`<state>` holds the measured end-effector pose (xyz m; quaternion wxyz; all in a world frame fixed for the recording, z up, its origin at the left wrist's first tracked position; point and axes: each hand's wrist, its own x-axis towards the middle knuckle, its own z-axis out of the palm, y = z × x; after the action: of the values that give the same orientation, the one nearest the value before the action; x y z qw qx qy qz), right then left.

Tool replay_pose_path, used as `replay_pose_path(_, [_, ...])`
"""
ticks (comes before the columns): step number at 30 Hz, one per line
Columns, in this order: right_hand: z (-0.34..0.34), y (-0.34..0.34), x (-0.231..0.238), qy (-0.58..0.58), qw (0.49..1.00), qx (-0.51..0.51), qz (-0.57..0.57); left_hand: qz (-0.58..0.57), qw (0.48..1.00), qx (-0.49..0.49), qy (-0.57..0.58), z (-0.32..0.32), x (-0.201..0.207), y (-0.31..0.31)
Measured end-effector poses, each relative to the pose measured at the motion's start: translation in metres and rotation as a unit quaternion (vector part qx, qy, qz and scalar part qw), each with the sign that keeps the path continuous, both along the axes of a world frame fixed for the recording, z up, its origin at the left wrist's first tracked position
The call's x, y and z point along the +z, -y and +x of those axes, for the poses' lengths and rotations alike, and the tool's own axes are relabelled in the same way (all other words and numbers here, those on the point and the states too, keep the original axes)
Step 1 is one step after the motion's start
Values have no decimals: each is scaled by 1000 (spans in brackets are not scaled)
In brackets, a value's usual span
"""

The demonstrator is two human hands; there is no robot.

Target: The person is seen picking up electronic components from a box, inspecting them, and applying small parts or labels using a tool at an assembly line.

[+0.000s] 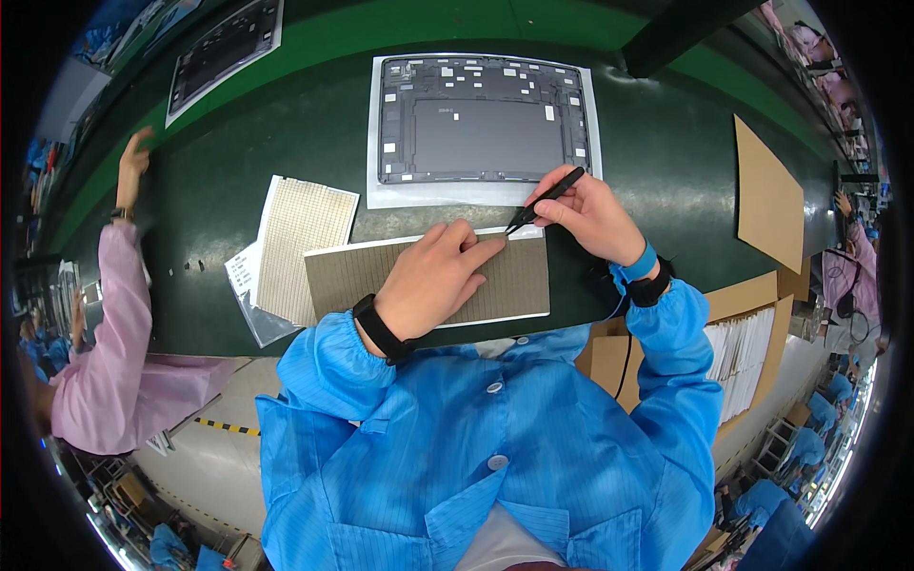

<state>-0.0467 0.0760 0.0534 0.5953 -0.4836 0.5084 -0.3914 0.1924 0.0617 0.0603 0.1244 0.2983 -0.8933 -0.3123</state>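
My right hand is closed around black tweezers; their tips meet the top edge of a grey-brown sheet of narrow strips on white backing. Spread over that same sheet, my left hand presses with its index finger pointing toward the tweezer tips. Whether anything small sits between the tips, I cannot tell. Just beyond the sheet lies a dark grey flat device housing with several small white patches. It rests on a white sheet.
Left of my hands are a beige gridded sheet and a clear bag with a printed label. A brown board lies at right, above a carton of white sheets. Another person's pink sleeve reaches over the bench at left.
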Motion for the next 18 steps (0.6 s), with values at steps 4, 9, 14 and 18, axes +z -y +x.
replay_pose_path(4, [-1,6,5,-21,1000,13,4,-6,1000,-2,13,0,0,1])
replay_pose_path(9, [1,18,12,-85,993,71,-33,-9,1000,-4,12,-1,2,1])
replay_pose_path(14, [2,33,15,-102,987,122,-1,-17,1000,-4,13,-1,2,-1])
replay_pose_path(18, [3,36,18,-97,986,127,53,-13,1000,-5,11,-1,1,-1])
